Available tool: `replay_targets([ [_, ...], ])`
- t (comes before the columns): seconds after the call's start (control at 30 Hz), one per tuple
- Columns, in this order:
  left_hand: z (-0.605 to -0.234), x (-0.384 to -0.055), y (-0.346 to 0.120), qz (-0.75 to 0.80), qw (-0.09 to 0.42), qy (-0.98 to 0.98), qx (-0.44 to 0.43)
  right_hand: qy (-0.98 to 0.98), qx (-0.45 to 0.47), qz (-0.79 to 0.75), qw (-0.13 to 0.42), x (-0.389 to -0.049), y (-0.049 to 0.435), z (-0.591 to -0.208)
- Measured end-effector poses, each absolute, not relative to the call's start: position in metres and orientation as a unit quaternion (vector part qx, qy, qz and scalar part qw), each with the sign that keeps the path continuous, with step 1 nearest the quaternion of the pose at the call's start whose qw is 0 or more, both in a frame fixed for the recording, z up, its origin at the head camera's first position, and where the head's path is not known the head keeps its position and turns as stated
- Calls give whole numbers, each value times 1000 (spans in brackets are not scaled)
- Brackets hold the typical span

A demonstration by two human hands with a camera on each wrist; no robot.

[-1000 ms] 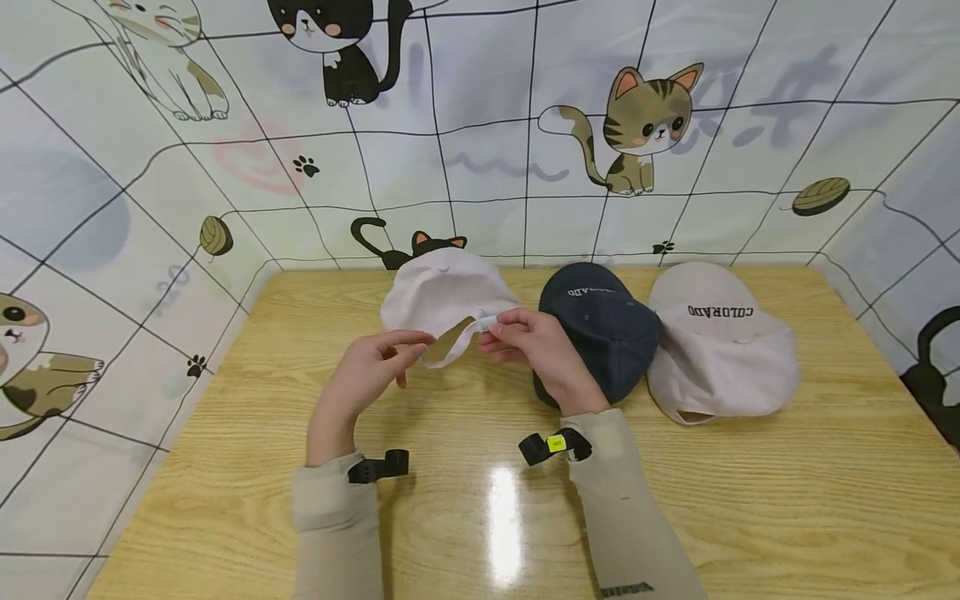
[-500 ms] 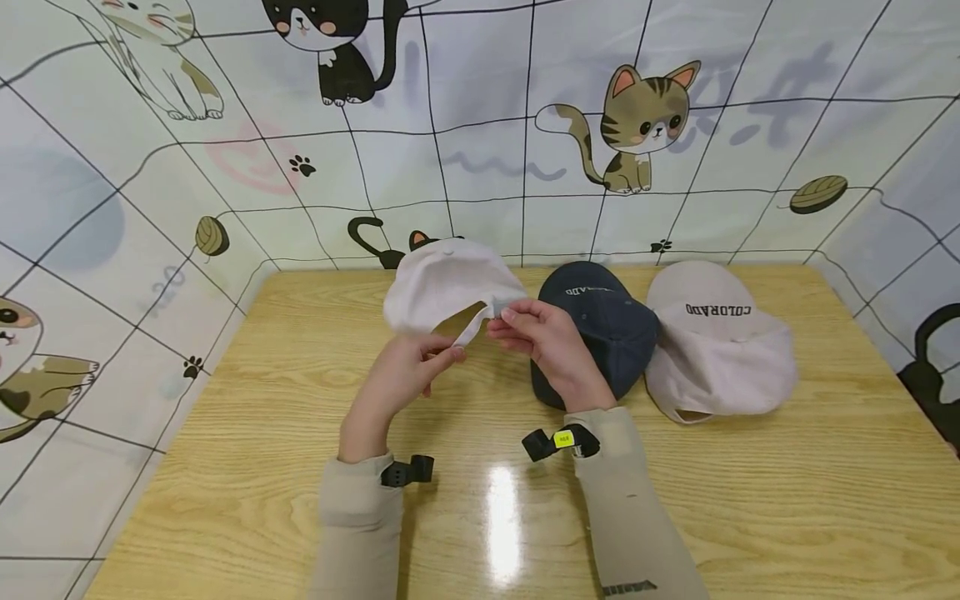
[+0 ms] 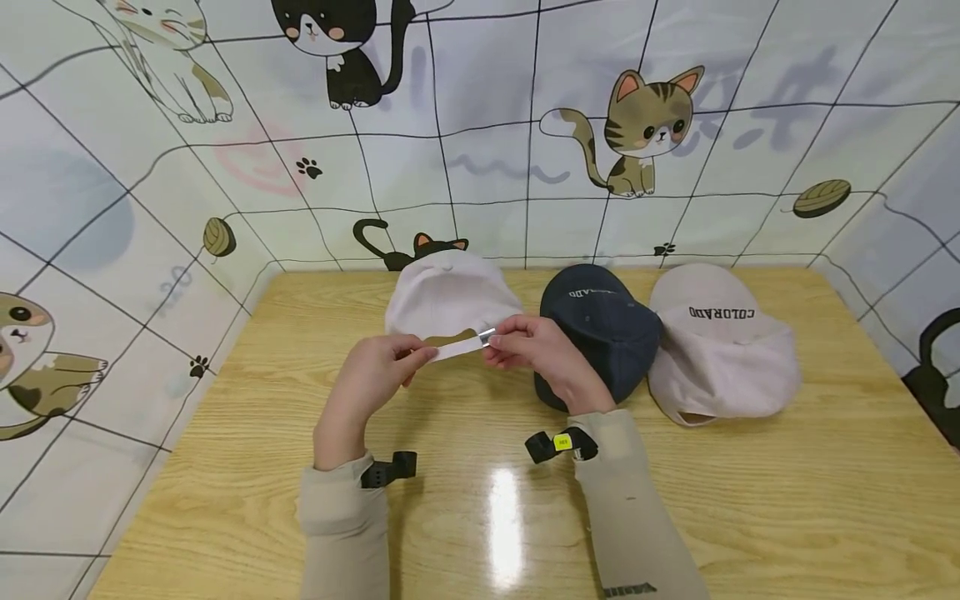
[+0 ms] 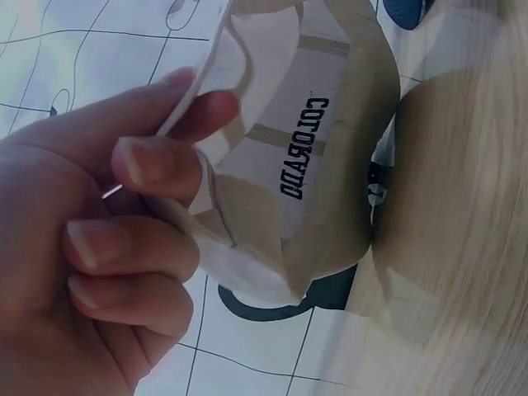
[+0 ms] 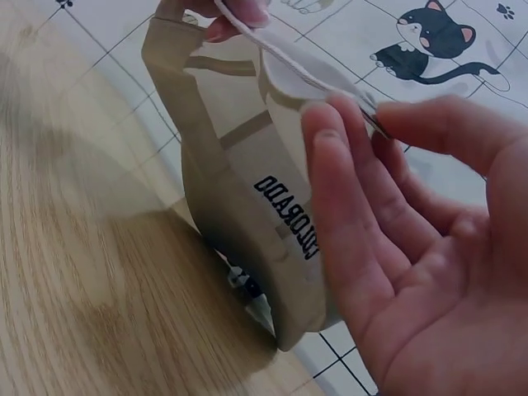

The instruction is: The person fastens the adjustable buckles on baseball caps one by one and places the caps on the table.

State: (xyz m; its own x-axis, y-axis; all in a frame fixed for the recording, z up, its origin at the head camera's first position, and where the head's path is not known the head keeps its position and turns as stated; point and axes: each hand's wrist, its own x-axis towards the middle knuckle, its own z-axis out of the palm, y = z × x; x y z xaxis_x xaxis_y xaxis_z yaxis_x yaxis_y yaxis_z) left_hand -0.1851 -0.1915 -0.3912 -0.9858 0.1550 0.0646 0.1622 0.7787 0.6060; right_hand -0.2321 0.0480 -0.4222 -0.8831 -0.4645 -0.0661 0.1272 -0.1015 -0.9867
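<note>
A white cap [image 3: 453,292] is at the back of the table, with its rear opening facing me. My left hand [image 3: 375,375] pinches its back strap [image 3: 457,348] between thumb and forefinger. At the strap's right end, my right hand [image 3: 543,354] pinches the silver buckle [image 3: 487,337] with thumb and fingertips. Between the hands the strap runs straight. The wrist views look into the cap's inside [image 4: 346,181], where mirrored COLORADO lettering [image 5: 286,216] shows; the brim is hidden in the head view.
To the right of the hands sit a navy cap [image 3: 600,342] and, touching it, a pale cap [image 3: 723,367] marked COLORADO. The wooden table [image 3: 450,500] ends at a cat-print backdrop [image 3: 487,167] behind and at both sides.
My left hand moved right onto the strap, then back left holding it. The strap, curved before, is now pulled straight. The right hand keeps its hold at the buckle, slightly lower now.
</note>
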Motion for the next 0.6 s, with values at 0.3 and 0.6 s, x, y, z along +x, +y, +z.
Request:
replay_targets([
  [0.3,-390,-184,-186,-364,-58,-927,-68,653,-160,-711,205,-233,45,-430],
  [0.6,-397,-193,-160,-500,-90,-858,-74,661,-183,-702,192,-228,29,-428],
])
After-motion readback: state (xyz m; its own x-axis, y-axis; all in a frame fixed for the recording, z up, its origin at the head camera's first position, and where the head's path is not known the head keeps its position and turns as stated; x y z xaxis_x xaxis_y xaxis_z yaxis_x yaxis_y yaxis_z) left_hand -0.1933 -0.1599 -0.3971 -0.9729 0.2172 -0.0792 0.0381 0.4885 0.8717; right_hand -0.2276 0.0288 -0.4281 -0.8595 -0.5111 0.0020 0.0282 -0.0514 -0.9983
